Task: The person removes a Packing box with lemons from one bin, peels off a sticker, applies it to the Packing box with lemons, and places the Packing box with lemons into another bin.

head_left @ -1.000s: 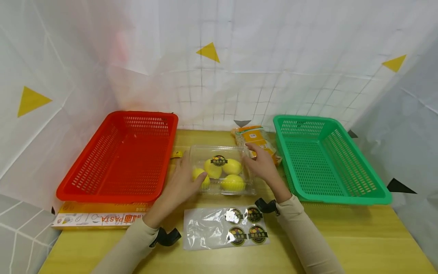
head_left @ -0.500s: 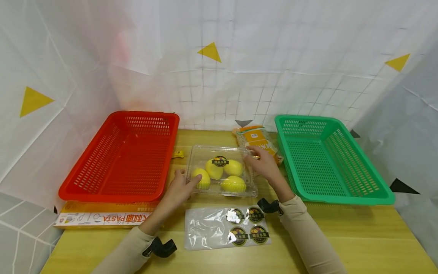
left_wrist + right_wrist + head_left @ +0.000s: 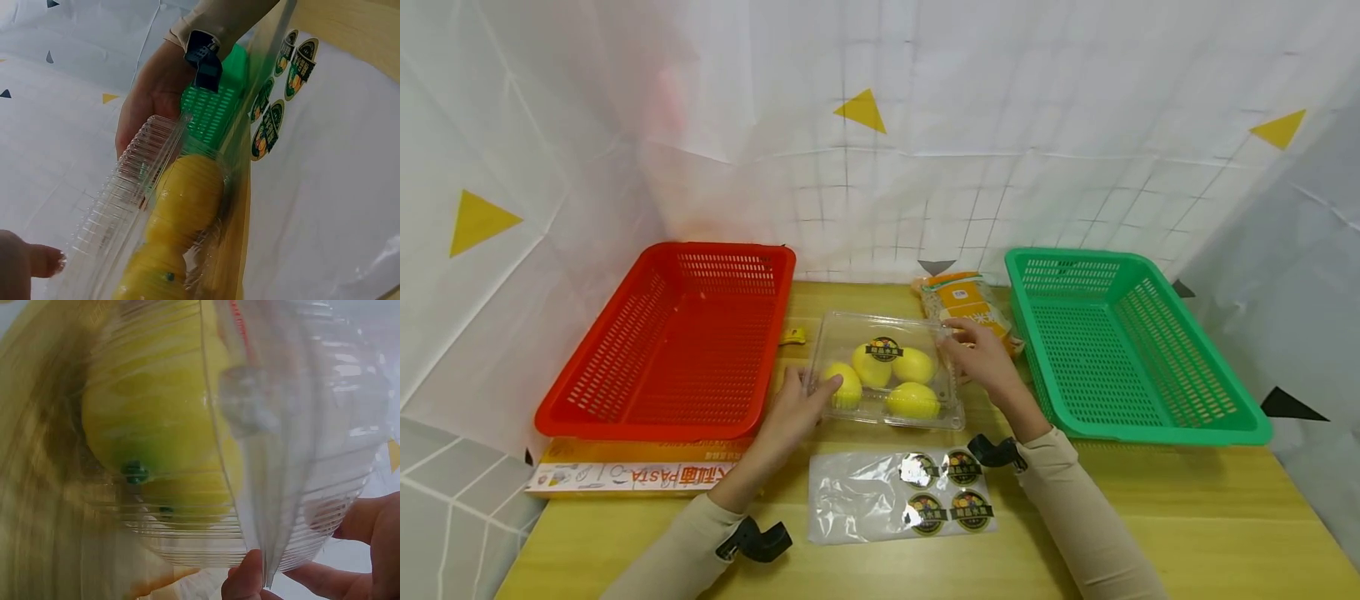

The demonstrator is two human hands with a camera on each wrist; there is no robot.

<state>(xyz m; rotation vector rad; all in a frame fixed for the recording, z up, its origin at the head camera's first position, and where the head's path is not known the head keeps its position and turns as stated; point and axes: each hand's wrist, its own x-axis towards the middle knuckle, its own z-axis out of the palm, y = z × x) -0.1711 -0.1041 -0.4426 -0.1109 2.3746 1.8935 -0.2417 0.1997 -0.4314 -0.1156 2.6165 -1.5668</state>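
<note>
A clear plastic clamshell box holding three yellow lemons and a round dark label stands on the wooden table between the two baskets. My left hand grips the box's left edge, thumb beside it and fingers over the lid by one lemon. My right hand pinches the box's right rim. The right wrist view shows my fingers pinching the ribbed rim in front of a lemon. The left wrist view shows a lemon in the box and the right hand beyond.
An empty red basket stands at the left and an empty green basket at the right. An orange noodle packet lies behind the box. A sticker sheet lies in front, and a pasta box under the red basket's front edge.
My left hand has slid off the lid to the box's left edge. My right hand has shifted toward the box's far right rim. The box has barely moved.
</note>
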